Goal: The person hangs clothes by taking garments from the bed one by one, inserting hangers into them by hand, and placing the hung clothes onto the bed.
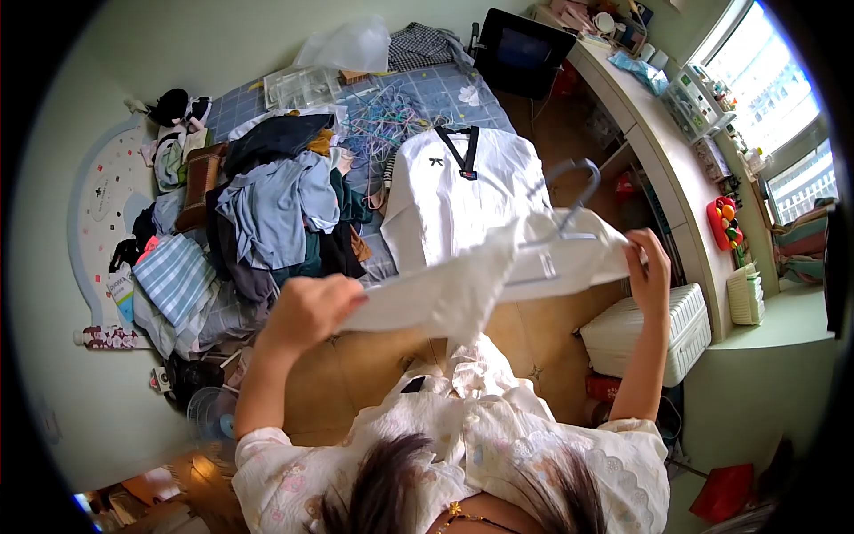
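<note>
The left hand (318, 311) and right hand (648, 267) hold a white garment (427, 289) stretched between them, in front of the torso and above the tiled floor (356, 374). The fingers of both hands are closed on its opposite ends, the left seen partly from behind and blurred. A grey hanger (580, 182) shows at the garment, its hook up.

Near the left forearm stands a clear round container (209, 409) with something blue in it. By the right forearm is a closed, ribbed white suitcase (654, 334).

Beyond, on the bed (378, 249), a white shirt (463, 191) with a dark collar lies spread, beside a heap of clothes (276, 205) with a brown bag (200, 182) at its left edge. Along the right, the long surface (658, 160) carries a white basket (745, 298) with pale contents, a red tray (722, 222) of red, orange and green pieces, and a clear box (692, 105). Farther back on the bed are tangled hangers (391, 120), a clear bin (301, 89), and a translucent bag (347, 43).
</note>
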Demonstrator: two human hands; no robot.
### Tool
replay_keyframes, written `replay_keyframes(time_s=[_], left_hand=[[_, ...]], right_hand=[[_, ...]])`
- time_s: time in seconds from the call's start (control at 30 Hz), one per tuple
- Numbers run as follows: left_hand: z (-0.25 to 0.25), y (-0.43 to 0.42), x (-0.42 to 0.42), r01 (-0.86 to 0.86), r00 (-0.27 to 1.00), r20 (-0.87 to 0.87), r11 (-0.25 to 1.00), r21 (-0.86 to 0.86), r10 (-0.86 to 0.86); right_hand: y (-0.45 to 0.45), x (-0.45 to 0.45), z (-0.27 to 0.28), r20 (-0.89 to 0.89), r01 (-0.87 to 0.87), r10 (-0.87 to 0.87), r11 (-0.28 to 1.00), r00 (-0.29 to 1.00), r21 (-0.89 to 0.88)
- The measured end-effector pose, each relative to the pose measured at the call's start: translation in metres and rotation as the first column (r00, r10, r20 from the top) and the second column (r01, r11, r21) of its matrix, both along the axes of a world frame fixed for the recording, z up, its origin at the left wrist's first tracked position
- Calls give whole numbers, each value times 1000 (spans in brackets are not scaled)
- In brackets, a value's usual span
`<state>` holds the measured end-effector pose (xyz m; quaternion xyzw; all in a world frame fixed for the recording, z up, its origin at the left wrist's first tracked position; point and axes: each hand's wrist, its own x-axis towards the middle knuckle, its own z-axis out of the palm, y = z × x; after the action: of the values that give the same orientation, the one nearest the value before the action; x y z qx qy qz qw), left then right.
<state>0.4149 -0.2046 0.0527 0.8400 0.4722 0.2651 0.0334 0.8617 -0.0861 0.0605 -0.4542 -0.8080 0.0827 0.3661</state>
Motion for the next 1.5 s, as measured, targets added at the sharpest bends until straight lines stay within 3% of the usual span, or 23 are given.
replay_keyframes(time_s=[0.07,0.17,0.3,0.43,0.57,0.63,0.7,0.77,0.8,0.83,0.9,1.0,1.03,1.07,1.1,1.13,1.17,1.23,1.33,1.37,1.4,1.43,1.5], left_hand=[[-11,14,11,31,998,66,994,-109,-24],[-23,60,30,22,983,186,996,-89,-5],[-63,143,26,10,992,125,983,-185,14],[-120,251,18,-176,974,85,935,-309,212],[-205,372,1,-356,918,70,889,-289,391],[-247,432,-9,-463,871,-5,819,-339,491],[-295,477,-9,-574,808,-49,764,-296,588],[-320,482,9,-729,676,-532,571,-379,510],[-347,478,14,-708,705,-528,511,-487,474],[-357,466,26,-714,696,-576,496,-494,428],[-397,421,44,-649,760,-442,538,-537,476],[-399,322,54,-588,809,-427,527,-614,405],[-390,291,51,-556,823,-411,409,-723,392],[-385,263,46,-547,818,-431,281,-789,382],[-383,231,37,-536,821,-442,221,-815,362],[-398,191,29,-553,805,-431,253,-794,408],[-383,172,18,-526,807,-444,131,-840,390],[-401,121,-6,-464,780,-387,38,-885,492],[-397,86,-49,-507,798,-453,35,-861,397],[-410,74,-67,-443,801,-371,47,-895,469],[-429,58,-88,-381,793,-291,63,-923,536],[-441,47,-111,-323,770,-209,86,-943,603],[-433,50,-151,-428,741,-214,202,-881,637]], right_hand=[[10,15,-5,2,67,-67,997,998,-24],[54,17,-9,-42,123,-124,992,991,-30],[168,5,-45,32,106,-103,987,994,-117],[307,-21,-122,25,-21,26,981,999,-191],[462,-54,-227,73,-50,73,960,995,-276],[535,-77,-274,155,-56,85,981,984,-183],[579,-99,-329,79,140,-129,978,989,-157],[595,-116,-375,21,282,-293,896,956,-344],[600,-115,-410,52,258,-261,870,964,-421],[584,-119,-421,54,191,-186,875,981,-446],[534,-123,-454,9,69,-72,891,997,-448],[428,-113,-489,146,121,-17,655,989,-746],[394,-109,-496,251,156,48,668,967,-728],[363,-101,-518,206,58,134,690,969,-722],[334,-107,-511,294,138,159,617,942,-775],[311,-113,-513,264,128,169,559,950,-819],[288,-119,-518,236,121,175,496,956,-860],[250,-142,-526,255,211,64,390,965,-897],[215,-172,-565,315,297,26,267,949,-917],[203,-179,-592,328,317,15,220,945,-923],[184,-173,-652,212,221,-68,214,975,-951],[184,-218,-585,249,260,-183,38,951,-965],[176,-285,-525,186,166,-320,-89,929,-982]])
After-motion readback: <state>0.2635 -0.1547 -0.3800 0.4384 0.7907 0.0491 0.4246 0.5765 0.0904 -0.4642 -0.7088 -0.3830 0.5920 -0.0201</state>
